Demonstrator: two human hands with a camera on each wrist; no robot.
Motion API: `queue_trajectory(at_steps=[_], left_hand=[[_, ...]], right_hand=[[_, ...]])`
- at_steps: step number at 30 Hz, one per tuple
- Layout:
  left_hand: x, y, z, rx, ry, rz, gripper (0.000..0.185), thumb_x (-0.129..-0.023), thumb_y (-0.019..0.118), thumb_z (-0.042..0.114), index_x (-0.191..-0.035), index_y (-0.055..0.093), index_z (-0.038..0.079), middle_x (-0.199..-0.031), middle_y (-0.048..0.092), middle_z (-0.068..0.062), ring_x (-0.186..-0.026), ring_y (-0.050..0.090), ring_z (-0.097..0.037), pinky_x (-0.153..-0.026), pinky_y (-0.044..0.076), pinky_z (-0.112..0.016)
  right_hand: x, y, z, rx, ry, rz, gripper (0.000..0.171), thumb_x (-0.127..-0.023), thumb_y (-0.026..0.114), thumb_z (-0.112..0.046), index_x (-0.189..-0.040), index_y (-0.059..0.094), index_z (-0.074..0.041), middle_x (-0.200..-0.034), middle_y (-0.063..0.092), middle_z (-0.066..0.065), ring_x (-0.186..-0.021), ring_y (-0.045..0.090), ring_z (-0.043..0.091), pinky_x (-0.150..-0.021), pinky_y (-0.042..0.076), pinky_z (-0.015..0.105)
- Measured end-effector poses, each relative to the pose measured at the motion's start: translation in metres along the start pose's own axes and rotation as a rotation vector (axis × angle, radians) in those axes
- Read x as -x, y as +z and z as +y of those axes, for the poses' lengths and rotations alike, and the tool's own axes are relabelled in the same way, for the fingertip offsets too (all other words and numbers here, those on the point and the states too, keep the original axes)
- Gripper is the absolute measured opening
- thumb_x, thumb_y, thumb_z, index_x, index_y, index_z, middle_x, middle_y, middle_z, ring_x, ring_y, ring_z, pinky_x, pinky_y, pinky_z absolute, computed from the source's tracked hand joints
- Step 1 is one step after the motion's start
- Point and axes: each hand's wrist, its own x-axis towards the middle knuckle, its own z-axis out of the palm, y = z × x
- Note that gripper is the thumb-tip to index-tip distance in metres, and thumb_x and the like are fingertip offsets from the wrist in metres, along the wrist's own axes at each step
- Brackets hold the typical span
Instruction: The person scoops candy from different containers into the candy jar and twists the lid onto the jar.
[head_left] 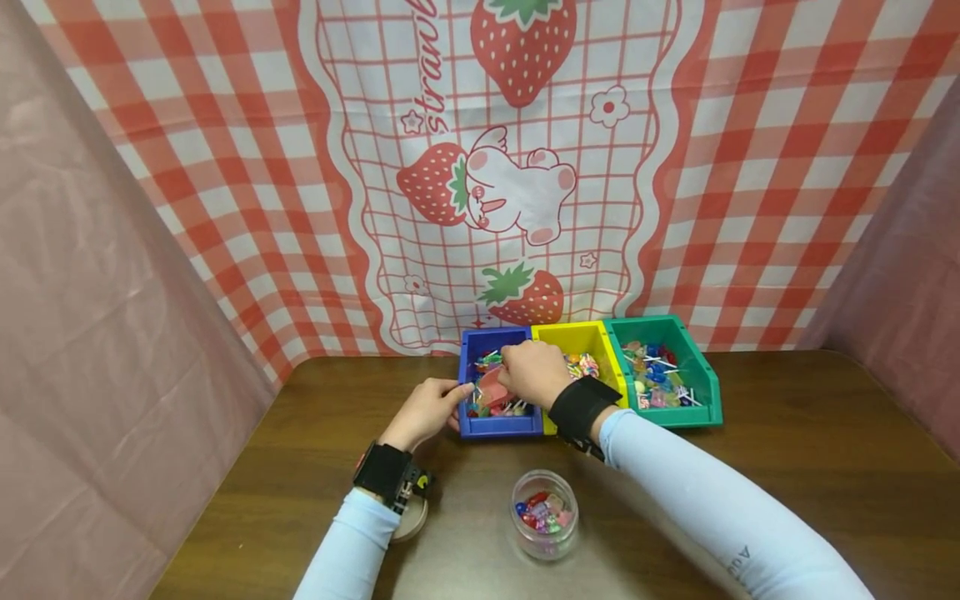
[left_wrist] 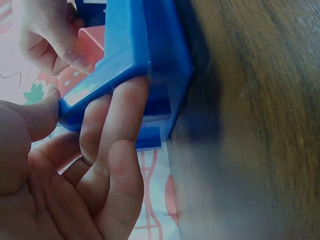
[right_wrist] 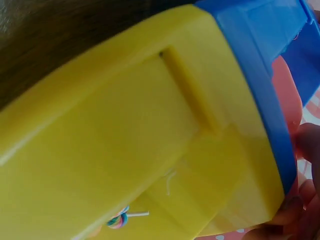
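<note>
My left hand (head_left: 423, 412) grips the left side wall of the blue bin (head_left: 501, 427), its thumb over the rim; in the left wrist view the fingers (left_wrist: 122, 112) press the outside of the wall. My right hand (head_left: 536, 371) holds a pink scoop (head_left: 492, 387) inside that bin, among small colourful candy-like pieces with white sticks. The right fingers hide part of the scoop. In the right wrist view, the scoop (right_wrist: 287, 95) shows past the blue wall, with the yellow bin (right_wrist: 125, 135) in front.
The yellow bin and a green bin (head_left: 708, 387) adjoin the blue one on the right, both holding small sweets-like pieces. A clear jar (head_left: 551, 546) with colourful pieces stands nearer on the wooden table (head_left: 315, 475). A round pale lid (head_left: 411, 521) lies beneath the left wrist. A strawberry-print cloth (head_left: 637, 267) hangs behind.
</note>
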Motion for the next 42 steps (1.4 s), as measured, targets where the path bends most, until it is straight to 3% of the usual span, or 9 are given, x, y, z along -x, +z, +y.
queue_trajectory(at_steps=[4,10,13,21,27,36,42], left_hand=[[0.001,-0.001,-0.001,0.007,0.007,-0.003,0.035,-0.104,0.055,0.032,-0.102,0.073,0.002,-0.068,0.066,-0.006,-0.063,0.069,-0.026,-0.068,0.056,-0.045],[0.001,-0.003,-0.002,-0.007,0.005,0.012,0.036,-0.104,0.055,0.033,-0.106,0.073,0.002,-0.069,0.066,-0.005,-0.062,0.069,-0.025,-0.070,0.055,-0.046],[0.001,-0.004,-0.002,-0.009,0.003,0.016,0.036,-0.104,0.055,0.033,-0.106,0.073,0.002,-0.069,0.067,-0.005,-0.062,0.069,-0.024,-0.071,0.055,-0.046],[0.001,-0.001,-0.003,-0.009,0.022,0.010,0.035,-0.104,0.055,0.033,-0.102,0.073,0.002,-0.067,0.066,-0.005,-0.060,0.069,-0.025,-0.067,0.056,-0.044],[0.000,0.000,-0.003,-0.031,0.030,0.015,0.035,-0.104,0.055,0.033,-0.103,0.074,0.003,-0.067,0.066,-0.004,-0.061,0.069,-0.027,-0.064,0.055,-0.041],[-0.001,0.000,-0.002,-0.024,0.015,0.009,0.037,-0.103,0.056,0.036,-0.104,0.074,0.004,-0.067,0.067,-0.004,-0.064,0.070,-0.029,-0.066,0.055,-0.040],[-0.001,-0.002,-0.002,-0.034,0.017,0.005,0.038,-0.103,0.056,0.037,-0.105,0.074,0.003,-0.067,0.067,-0.004,-0.064,0.070,-0.029,-0.065,0.054,-0.037]], right_hand=[[0.000,0.002,-0.002,-0.018,0.008,0.025,0.022,-0.089,0.068,-0.025,-0.070,0.059,-0.016,-0.061,0.054,-0.001,-0.054,0.053,0.020,-0.050,0.045,0.039],[0.002,0.013,-0.011,0.050,-0.027,0.179,0.019,-0.090,0.068,-0.025,-0.078,0.063,-0.010,-0.065,0.060,0.007,-0.055,0.060,0.028,-0.046,0.047,0.043],[0.003,0.014,-0.015,0.060,-0.021,0.215,0.020,-0.091,0.069,-0.025,-0.080,0.065,-0.009,-0.066,0.061,0.008,-0.055,0.061,0.029,-0.045,0.047,0.043],[0.006,0.006,-0.014,-0.065,0.044,0.136,0.025,-0.090,0.071,-0.024,-0.071,0.060,-0.012,-0.063,0.057,0.005,-0.059,0.060,0.027,-0.054,0.051,0.045],[0.006,0.008,-0.012,-0.083,0.029,0.131,0.025,-0.090,0.068,-0.022,-0.069,0.058,-0.012,-0.061,0.055,0.003,-0.055,0.056,0.024,-0.052,0.049,0.043],[0.000,0.003,0.002,-0.135,0.129,0.085,0.033,-0.093,0.065,-0.027,-0.067,0.051,-0.014,-0.056,0.039,-0.001,-0.051,0.046,0.020,-0.048,0.034,0.034],[-0.003,0.004,0.011,-0.202,0.149,0.046,0.034,-0.094,0.064,-0.031,-0.068,0.051,-0.013,-0.057,0.039,-0.001,-0.051,0.045,0.019,-0.049,0.030,0.031]])
